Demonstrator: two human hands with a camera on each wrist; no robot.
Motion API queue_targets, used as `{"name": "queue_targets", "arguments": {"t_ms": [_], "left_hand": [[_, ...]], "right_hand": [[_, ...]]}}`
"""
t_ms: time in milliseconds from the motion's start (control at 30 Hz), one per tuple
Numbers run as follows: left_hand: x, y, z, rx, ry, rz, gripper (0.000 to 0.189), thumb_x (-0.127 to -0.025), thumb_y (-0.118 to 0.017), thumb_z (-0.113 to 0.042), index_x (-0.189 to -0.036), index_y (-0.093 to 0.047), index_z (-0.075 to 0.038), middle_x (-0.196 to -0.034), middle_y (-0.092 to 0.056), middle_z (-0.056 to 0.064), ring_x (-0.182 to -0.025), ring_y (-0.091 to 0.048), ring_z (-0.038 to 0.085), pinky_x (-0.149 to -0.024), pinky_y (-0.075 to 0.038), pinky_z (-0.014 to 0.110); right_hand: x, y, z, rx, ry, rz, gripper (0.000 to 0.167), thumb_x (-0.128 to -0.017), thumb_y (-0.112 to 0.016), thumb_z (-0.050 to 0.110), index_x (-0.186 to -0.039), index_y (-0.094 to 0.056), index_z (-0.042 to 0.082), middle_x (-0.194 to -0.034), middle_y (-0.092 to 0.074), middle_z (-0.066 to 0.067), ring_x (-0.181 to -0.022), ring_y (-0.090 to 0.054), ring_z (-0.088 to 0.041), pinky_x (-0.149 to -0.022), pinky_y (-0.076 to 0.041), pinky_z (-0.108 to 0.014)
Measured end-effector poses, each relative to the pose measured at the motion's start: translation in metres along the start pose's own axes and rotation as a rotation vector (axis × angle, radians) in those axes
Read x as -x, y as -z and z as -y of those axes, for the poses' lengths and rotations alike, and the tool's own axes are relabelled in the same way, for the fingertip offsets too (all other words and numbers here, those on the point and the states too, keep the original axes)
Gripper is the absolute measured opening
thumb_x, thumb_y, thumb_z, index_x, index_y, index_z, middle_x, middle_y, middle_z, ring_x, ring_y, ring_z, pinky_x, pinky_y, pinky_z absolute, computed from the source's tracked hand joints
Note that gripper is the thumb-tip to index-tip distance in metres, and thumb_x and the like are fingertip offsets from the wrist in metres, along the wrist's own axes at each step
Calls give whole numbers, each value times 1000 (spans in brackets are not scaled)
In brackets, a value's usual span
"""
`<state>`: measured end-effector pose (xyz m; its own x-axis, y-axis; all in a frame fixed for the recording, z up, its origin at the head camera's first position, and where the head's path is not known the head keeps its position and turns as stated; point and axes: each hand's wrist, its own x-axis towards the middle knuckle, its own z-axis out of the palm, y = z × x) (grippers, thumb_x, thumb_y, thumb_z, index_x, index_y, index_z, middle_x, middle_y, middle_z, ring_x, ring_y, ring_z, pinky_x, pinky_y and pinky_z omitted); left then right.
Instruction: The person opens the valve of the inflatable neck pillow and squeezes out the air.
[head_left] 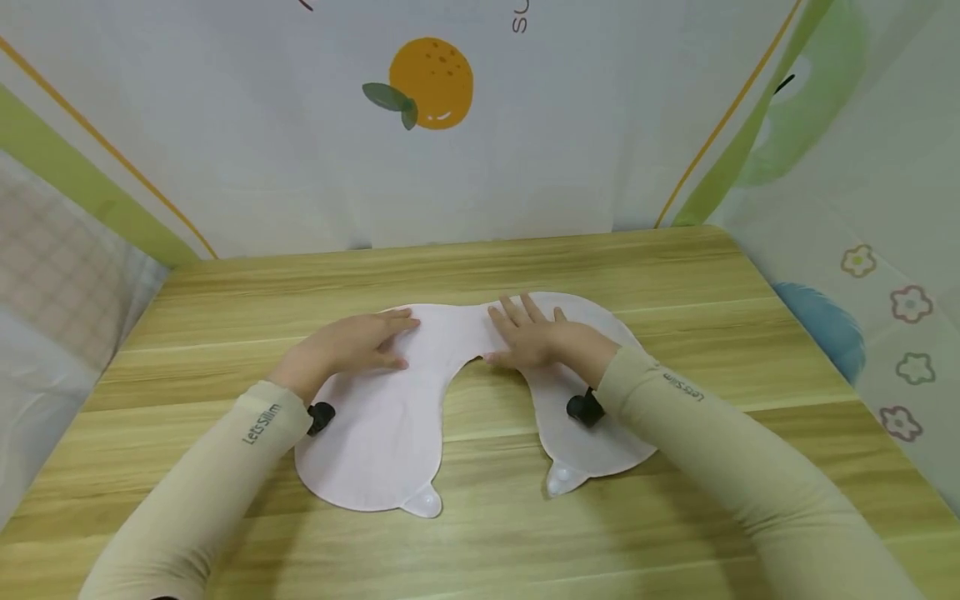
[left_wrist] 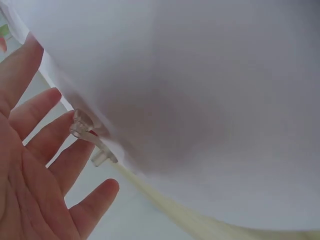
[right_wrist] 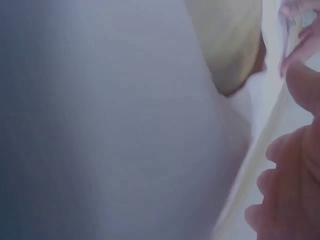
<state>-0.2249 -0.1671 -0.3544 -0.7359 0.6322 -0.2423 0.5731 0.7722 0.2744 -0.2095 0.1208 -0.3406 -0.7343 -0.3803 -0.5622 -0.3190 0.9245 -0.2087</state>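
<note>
A pale, flat, horseshoe-shaped sheet (head_left: 375, 450), bib-like, lies on the wooden table with its opening towards me. Each of its two front ends carries a small translucent tab, one on the left (head_left: 423, 502) and one on the right (head_left: 564, 479). My left hand (head_left: 363, 340) rests on the upper left of the sheet, fingers extended. Across the curved neck, my right hand (head_left: 528, 340) lies palm down on the sheet with fingers spread. In the left wrist view, a clear plastic piece (left_wrist: 87, 130) sits near the fingertips at the sheet's edge.
The wood-grain table (head_left: 487, 558) reaches to a printed curtain (head_left: 540, 150) at the back. Similar white fabric hangs at both sides. A blue rounded thing (head_left: 821, 329) shows beyond the right edge. Black wrist cameras (head_left: 585, 410) sit beneath both wrists.
</note>
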Motion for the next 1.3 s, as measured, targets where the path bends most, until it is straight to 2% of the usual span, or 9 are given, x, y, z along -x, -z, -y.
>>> {"name": "queue_targets", "arguments": {"t_ms": [167, 433, 700, 867, 1033, 1133, 1300], "left_hand": [[-2, 1, -1, 16, 22, 20, 73, -94, -68, -31, -152, -37, -1, -160, -30, 21, -148, -30, 40, -120, -27, 55], [0, 1, -2, 43, 60, 39, 75, -94, -68, -33, -154, -34, -3, -162, -27, 17, -150, -25, 37, -122, -24, 54], [0, -1, 1, 31, 52, 26, 75, -94, -68, -32, -153, -34, -2, -161, -28, 17, -149, -27, 38, -122, -24, 53], [-1, -2, 3, 33, 40, 22, 73, -94, -68, -33, -152, -36, -1, -161, -29, 18, -149, -28, 38, -122, -25, 53], [1, -1, 5, 31, 21, 1, 71, -95, -67, -32, -151, -38, 0, -160, -31, 20, -148, -29, 39, -121, -25, 54], [5, 0, 6, 22, 23, -12, 70, -96, -65, -33, -151, -37, 0, -160, -31, 20, -148, -29, 39, -121, -25, 54], [12, 1, 7, 32, 17, -20, 66, -97, -65, -30, -150, -40, 0, -159, -33, 21, -147, -31, 39, -120, -27, 54]], "right_hand": [[6, -4, 3, 6, -6, 66, 86, -100, -34, 63, -160, 11, 21, -166, 21, -3, -152, 24, -31, -119, 7, -68], [6, -9, 0, 10, -23, 104, 89, -99, -33, 66, -160, 9, 17, -167, 19, -6, -153, 19, -36, -118, 3, -71], [13, -1, -1, -32, -50, 146, 87, -101, -35, 61, -160, 7, 12, -166, 16, -16, -150, 15, -49, -120, 3, -67], [21, 16, -1, 12, 24, 100, 77, -105, -34, 50, -160, 0, 9, -166, 6, -23, -151, 4, -51, -123, -4, -63], [31, 31, -17, -3, 125, -4, 67, -106, -39, 42, -161, -9, 21, -168, 5, -15, -153, 6, -44, -120, -7, -68], [29, 30, -31, 63, 212, -81, 63, -106, -43, 39, -161, -15, 24, -169, 1, -11, -154, 3, -42, -117, -9, -73], [20, 16, -52, 210, 312, -134, 61, -106, -42, 43, -160, -18, 28, -169, -2, -7, -154, -3, -41, -113, -12, -77]]}}
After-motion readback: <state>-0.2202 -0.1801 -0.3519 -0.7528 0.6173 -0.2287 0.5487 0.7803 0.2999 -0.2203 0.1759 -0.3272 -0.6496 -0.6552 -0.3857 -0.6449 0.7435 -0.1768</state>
